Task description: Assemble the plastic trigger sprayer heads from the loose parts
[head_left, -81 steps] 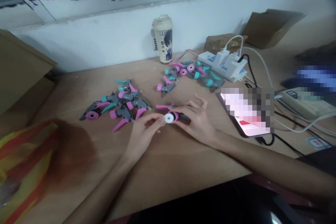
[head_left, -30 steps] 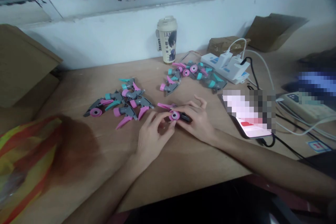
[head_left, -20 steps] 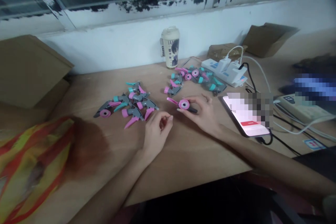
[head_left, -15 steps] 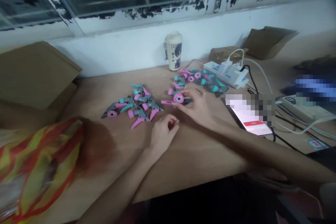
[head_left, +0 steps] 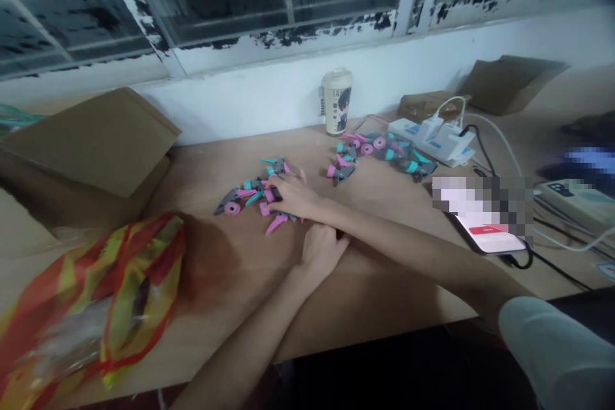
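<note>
Sprayers (head_left: 258, 184) clustered partly under right hand (head_left: 295, 195), left hand (head_left: 321, 248) close by; cannot tell either hand's grip.

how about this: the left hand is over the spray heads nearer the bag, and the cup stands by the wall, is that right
Not quite: in the head view it is the right hand, not the left hand, over the spray heads nearer the bag. The cup does stand by the wall.

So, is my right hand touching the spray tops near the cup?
Apart. The head view shows a strip of tabletop between your right hand and the nearest spray top of that group.
</note>
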The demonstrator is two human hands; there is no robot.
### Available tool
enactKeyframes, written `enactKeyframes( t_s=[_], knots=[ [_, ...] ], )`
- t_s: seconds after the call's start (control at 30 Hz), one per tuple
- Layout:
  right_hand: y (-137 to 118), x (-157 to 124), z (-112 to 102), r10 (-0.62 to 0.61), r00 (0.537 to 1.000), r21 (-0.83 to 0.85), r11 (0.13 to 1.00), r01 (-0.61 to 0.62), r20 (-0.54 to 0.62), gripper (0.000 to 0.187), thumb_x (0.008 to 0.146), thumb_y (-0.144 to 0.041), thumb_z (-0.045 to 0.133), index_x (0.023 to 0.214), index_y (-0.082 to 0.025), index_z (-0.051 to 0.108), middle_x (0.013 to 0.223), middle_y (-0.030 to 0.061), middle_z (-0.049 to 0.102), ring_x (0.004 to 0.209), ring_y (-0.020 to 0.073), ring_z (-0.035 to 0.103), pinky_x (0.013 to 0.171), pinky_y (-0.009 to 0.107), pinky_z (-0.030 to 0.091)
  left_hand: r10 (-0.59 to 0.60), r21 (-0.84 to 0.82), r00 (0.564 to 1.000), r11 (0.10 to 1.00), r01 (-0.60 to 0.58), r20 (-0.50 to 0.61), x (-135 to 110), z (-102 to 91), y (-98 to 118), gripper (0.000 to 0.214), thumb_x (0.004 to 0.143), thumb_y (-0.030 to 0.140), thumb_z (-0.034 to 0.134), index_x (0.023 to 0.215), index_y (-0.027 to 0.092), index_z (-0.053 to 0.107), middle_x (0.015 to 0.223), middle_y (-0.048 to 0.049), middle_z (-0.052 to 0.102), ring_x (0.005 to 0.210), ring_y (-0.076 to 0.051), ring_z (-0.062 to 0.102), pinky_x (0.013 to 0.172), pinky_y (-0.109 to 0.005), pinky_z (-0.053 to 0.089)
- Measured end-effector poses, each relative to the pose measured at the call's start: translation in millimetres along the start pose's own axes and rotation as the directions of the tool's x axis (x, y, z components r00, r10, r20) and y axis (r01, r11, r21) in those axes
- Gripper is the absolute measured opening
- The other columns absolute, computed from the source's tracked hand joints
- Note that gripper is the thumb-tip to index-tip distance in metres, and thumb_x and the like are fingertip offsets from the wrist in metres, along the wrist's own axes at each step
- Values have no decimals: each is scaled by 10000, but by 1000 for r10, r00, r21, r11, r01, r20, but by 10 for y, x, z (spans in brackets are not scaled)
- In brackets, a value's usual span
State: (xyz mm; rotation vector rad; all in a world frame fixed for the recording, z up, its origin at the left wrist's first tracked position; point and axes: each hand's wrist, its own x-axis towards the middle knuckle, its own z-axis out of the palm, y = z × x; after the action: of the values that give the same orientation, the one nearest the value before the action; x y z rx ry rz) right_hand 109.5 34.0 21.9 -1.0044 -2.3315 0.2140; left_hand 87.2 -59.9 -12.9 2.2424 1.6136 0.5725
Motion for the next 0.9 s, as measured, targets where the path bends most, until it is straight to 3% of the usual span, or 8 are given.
enactKeyframes(
  t_s=[0.1, 0.2, 0.27, 0.37, 0.47, 0.57, 0.73, 0.9],
  knots=[
    [42, -92, -80, -44, 998, 45, 998, 42, 44, 447, 748, -529, 623, 1019, -177, 570, 1092, 95, 630, 1094, 255, 523, 1008, 457, 221, 18, 11, 1000, 1000, -18, -23, 9, 5, 7, 203, 811, 272, 524, 821, 116, 653, 832, -127, 671, 808, -269, 634, 698, -355, 485],
    [197, -150, -303, -34, 999, 12, 999, 34, 31, 461, 793, -533, 567, 1092, -182, 570, 1088, 95, 638, 1093, 249, 525, 968, 415, 275, 73, -15, 996, 997, -74, -58, 23, -1, 13, 160, 820, 238, 512, 833, 152, 646, 809, -68, 663, 767, -203, 619, 684, -300, 471],
    [372, -190, -459, 61, 998, -68, 996, -61, 4, 424, 810, -522, 553, 1084, -202, 586, 1065, 75, 652, 1058, 238, 544, 961, 409, 275, 112, -46, 992, 992, -115, -63, 28, -3, 8, 141, 832, 220, 496, 821, 177, 630, 767, -28, 647, 716, -166, 602, 649, -268, 452],
    [685, -273, -611, 276, 959, -224, 933, -283, -61, 383, 818, -494, 555, 1046, -192, 614, 1048, 83, 657, 1037, 251, 549, 966, 451, 250, 128, -83, 988, 987, -136, -86, 32, -4, -10, 132, 848, 232, 487, 813, 192, 608, 759, -10, 638, 708, -152, 592, 645, -258, 440],
    [933, -365, -618, 330, 943, -289, 898, -331, -54, 415, 783, -539, 572, 926, -161, 666, 971, 109, 664, 992, 276, 555, 963, 507, 226, 106, -149, 987, 981, -124, -121, 44, -14, -32, 149, 867, 278, 480, 844, 190, 597, 788, -18, 651, 739, -158, 605, 681, -266, 449],
    [1050, -402, -518, 335, 941, -343, 878, -333, -56, 450, 766, -568, 573, 916, -157, 680, 1047, 138, 635, 1072, 303, 504, 994, 537, 173, 75, -191, 986, 976, -103, -150, 62, -34, -59, 194, 886, 322, 457, 884, 183, 591, 766, -20, 648, 701, -156, 612, 693, -276, 454],
    [1056, -350, -399, 373, 922, -385, 840, -383, -103, 431, 758, -544, 591, 934, -161, 682, 1121, 174, 604, 1134, 355, 448, 999, 606, 120, 39, -255, 979, 963, -90, -198, 83, -55, -108, 223, 890, 355, 450, 939, 182, 582, 792, -24, 635, 640, -139, 609, 658, -267, 468],
    [929, -543, -510, 308, 947, -357, 877, -321, -96, 276, 807, -424, 582, 973, -219, 665, 1068, 87, 656, 1119, 306, 474, 1023, 574, 99, 3, -318, 970, 944, -82, -243, 95, -71, -124, 207, 881, 356, 467, 908, 184, 580, 732, -4, 603, 595, -123, 602, 617, -250, 476]
  ],
)
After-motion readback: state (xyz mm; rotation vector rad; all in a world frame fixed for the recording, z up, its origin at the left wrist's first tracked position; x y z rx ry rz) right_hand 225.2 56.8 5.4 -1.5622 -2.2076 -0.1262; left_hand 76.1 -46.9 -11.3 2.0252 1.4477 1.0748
